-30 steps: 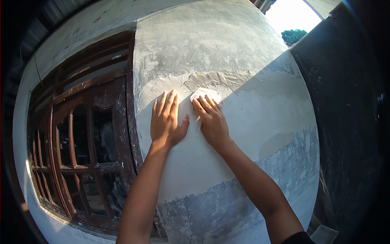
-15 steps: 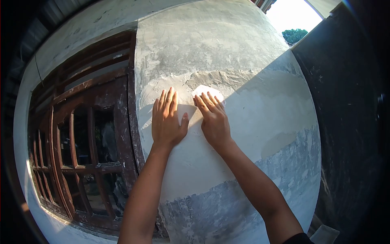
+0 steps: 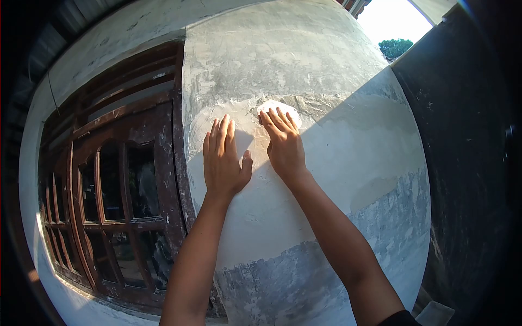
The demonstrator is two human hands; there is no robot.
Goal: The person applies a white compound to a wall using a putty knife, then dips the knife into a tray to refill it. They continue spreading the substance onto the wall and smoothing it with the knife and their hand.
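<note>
A single pale sheet of sandpaper (image 3: 278,108) lies flat on the plastered wall (image 3: 326,179) just above the middle of the frame, under the fingertips of the right hand (image 3: 285,146). Those fingers are straight and slightly fanned, pressing the sheet against the rough plaster; only its upper edge shows past them. The left hand (image 3: 223,160) rests just beside it, palm flat on the bare wall, four fingers close together, thumb out. One brown wooden window (image 3: 119,179) fills the left of the frame.
</note>
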